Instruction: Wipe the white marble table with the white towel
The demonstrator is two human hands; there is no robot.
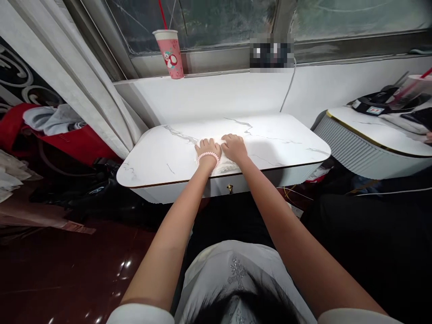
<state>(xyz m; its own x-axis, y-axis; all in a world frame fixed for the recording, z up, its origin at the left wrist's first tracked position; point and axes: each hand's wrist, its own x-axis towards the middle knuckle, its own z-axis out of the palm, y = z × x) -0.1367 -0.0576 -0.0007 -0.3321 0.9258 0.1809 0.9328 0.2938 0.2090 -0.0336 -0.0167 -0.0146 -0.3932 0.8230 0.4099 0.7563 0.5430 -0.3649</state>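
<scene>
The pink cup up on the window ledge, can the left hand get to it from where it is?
Probably yes, with a long stretch. The pink cup stands beyond the white table, where the left hand presses on a white cloth. Nothing blocks the way.

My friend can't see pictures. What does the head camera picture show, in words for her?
Two bare hands, the left hand wearing a pink bead bracelet and the right hand beside it, press a pale cloth flat on a white marble-look table. A pink cup with a red straw stands on the windowsill behind, by a light curtain.
</scene>
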